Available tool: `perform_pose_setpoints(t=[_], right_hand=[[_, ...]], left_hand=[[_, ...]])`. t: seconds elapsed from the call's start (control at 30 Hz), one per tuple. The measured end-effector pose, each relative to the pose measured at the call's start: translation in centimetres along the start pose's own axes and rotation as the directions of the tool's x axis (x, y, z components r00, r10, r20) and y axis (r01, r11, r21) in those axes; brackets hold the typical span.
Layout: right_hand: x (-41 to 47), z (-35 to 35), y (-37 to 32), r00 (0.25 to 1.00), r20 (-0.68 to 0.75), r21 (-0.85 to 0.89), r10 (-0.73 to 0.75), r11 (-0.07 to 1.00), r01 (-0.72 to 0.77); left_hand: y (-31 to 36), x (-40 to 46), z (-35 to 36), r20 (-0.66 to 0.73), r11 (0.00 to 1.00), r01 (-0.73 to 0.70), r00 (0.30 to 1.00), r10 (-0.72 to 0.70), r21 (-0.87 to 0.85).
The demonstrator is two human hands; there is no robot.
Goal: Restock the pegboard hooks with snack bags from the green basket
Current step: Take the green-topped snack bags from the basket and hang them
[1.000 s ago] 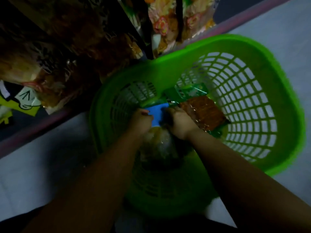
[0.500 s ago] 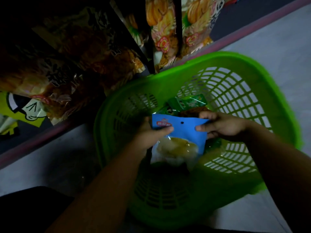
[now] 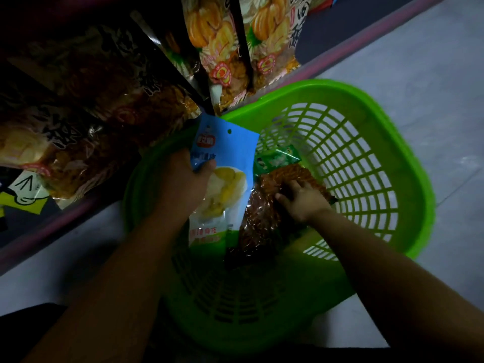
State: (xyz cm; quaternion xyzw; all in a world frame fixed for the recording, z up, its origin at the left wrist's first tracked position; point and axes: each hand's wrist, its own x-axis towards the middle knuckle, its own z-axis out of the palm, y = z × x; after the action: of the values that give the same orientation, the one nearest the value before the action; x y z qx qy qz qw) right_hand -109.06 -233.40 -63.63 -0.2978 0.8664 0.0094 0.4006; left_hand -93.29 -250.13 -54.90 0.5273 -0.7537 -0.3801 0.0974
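Note:
A green plastic basket (image 3: 372,119) stands on the pale floor below me. My left hand (image 3: 183,176) grips a blue snack bag (image 3: 230,153) by its left edge and holds it upright above the basket's near left side; a hang hole shows at its top. My right hand (image 3: 303,199) reaches into the basket and its fingers curl onto a reddish-brown snack bag (image 3: 264,213). A small green packet (image 3: 277,158) lies just behind that bag.
Hanging snack bags fill the display at the top: dark brown ones (image 3: 86,106) on the left, orange-and-yellow ones (image 3: 220,48) in the middle. A pink shelf edge (image 3: 65,229) runs diagonally along the floor. A yellow label (image 3: 23,195) sits at far left.
My left hand lifted the blue bag up out of the basket. My right hand let go of the blue bag's corner and dropped onto the reddish-brown bag.

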Motion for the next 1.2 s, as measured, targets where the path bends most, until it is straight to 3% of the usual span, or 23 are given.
perform_pose_setpoints(t=[0.07, 0.13, 0.37, 0.47, 0.6, 0.7, 0.8, 0.93, 1.03, 1.2], right_hand=[[-0.5, -0.2, 0.0, 0.991, -0.119, -0.031, -0.057, 0.998, 0.053], [-0.6, -0.6, 0.4, 0.987, -0.149, -0.015, -0.055, 0.998, 0.053], [2.0, -0.5, 1.9, 0.996, -0.031, 0.179, 0.085, 0.981, -0.078], [2.0, -0.4, 2.6, 0.996, 0.023, 0.058, 0.087, 0.994, -0.088], [0.9, -0.5, 2.3, 0.984, -0.110, -0.076, 0.138, 0.986, -0.147], [0.3, -1.2, 1.8, 0.973, -0.178, 0.029, 0.149, 0.989, -0.146], [-0.5, -3.7, 1.4, 0.992, -0.078, 0.242, 0.096, 0.967, -0.075], [-5.4, -7.1, 0.1, 0.972, -0.234, 0.518, 0.027, 0.849, 0.101], [-13.2, -9.6, -2.3, 0.957, -0.287, 0.756, 0.045, 0.624, 0.197], [-28.9, -16.3, -6.8, 0.923, -0.374, 0.843, 0.091, 0.448, 0.297]], left_hand=[[-0.1, 0.1, -0.5, 0.020, 0.999, -0.030, 0.999, 0.030, 0.031], [-0.7, 0.2, -0.5, 0.040, 0.999, -0.019, 0.999, 0.018, 0.038], [-3.0, -0.3, 0.1, 0.088, 0.989, 0.147, 0.985, -0.148, 0.011], [-2.9, -0.4, -0.1, 0.108, 0.983, 0.184, 0.977, -0.181, -0.018], [-2.6, -0.7, -0.4, 0.118, 0.977, 0.192, 0.976, -0.181, -0.088], [-2.4, -0.7, -0.4, 0.111, 0.974, 0.193, 0.977, -0.179, -0.122], [-1.9, -1.2, -0.7, 0.134, 0.951, 0.218, 0.972, -0.193, -0.217], [0.7, -4.6, -4.1, 0.142, 0.864, 0.279, 0.960, -0.241, -0.418], [3.5, -9.4, -9.2, 0.156, 0.744, 0.335, 0.941, -0.302, -0.579], [9.0, -17.6, -20.6, 0.125, 0.635, 0.381, 0.904, -0.410, -0.672]])
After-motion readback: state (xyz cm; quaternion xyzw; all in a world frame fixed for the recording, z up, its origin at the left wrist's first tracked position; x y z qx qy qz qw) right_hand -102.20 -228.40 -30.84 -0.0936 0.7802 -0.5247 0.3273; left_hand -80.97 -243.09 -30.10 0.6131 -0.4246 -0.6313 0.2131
